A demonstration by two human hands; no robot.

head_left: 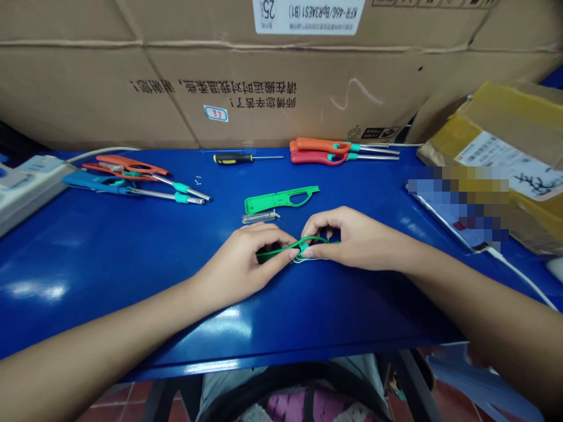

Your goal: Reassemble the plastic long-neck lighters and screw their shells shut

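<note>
Between my two hands, low over the blue table, is a green lighter casing half (281,249) with a teal part and a thin white wire at its middle. My left hand (246,258) pinches its left end between thumb and fingers. The fingers of my right hand (347,237) close on the teal part (303,248) and the casing's right side. Just beyond my hands lies the other green casing half (281,200), its hollow inner side showing. A small clear fuel tank (259,217) rests beside it, close to my left knuckles.
At the back are a screwdriver (233,158) and orange and red lighters (316,151). Opened orange (132,167) and blue lighters (97,181) lie left, near a white power strip (30,184). A phone (453,211) leans by a taped box (497,140). A large carton (176,70) stands behind.
</note>
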